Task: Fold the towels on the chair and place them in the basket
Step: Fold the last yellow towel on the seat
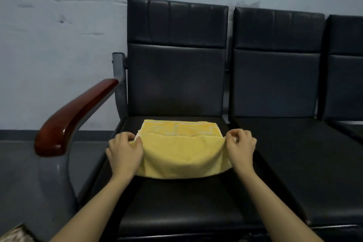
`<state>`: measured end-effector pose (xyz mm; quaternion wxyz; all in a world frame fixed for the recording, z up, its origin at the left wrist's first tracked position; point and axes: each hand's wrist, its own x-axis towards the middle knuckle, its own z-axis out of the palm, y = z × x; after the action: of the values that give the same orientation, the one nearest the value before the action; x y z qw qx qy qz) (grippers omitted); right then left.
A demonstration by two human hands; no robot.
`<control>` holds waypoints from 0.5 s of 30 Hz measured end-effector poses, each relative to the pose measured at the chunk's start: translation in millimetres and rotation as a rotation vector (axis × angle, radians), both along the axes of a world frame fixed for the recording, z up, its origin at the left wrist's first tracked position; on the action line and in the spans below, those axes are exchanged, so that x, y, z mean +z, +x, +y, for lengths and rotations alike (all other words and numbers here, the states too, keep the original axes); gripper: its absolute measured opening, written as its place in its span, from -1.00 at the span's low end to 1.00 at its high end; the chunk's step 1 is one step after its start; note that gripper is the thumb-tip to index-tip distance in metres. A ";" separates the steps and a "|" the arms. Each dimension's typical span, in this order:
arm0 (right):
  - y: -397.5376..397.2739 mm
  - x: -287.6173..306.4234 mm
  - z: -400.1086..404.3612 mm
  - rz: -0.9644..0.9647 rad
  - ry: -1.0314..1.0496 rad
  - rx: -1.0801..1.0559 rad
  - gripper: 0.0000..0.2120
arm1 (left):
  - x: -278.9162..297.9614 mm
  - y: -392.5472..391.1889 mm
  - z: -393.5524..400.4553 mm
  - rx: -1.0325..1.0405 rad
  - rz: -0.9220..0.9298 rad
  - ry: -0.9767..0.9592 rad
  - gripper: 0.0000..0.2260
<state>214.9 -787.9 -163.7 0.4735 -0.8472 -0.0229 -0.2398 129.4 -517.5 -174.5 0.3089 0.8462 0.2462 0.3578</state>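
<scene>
A yellow towel (180,151) lies on the black seat of the leftmost chair (176,202), its near half folded up over the far half. My left hand (125,151) pinches the towel's left corner of the upper layer. At the right corner my right hand (240,147) pinches the same layer with curled fingers. The far strip of the towel shows a woven band and lies flat near the backrest. No basket is clearly in view.
A red-brown wooden armrest (74,116) on a grey metal frame stands left of the seat. Two more black chairs (279,84) join on the right. A pale wall is behind. Something patterned (13,235) shows at the bottom left corner.
</scene>
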 end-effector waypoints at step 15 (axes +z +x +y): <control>42.9 -56.6 20.2 0.373 -0.888 0.479 -0.50 | -37.0 52.6 -6.8 -0.442 0.885 0.374 -0.47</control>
<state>257.7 -767.7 -220.3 0.1072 -0.9652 -0.2302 0.0624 182.0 -524.3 -211.6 0.0871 0.9887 0.1007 -0.0694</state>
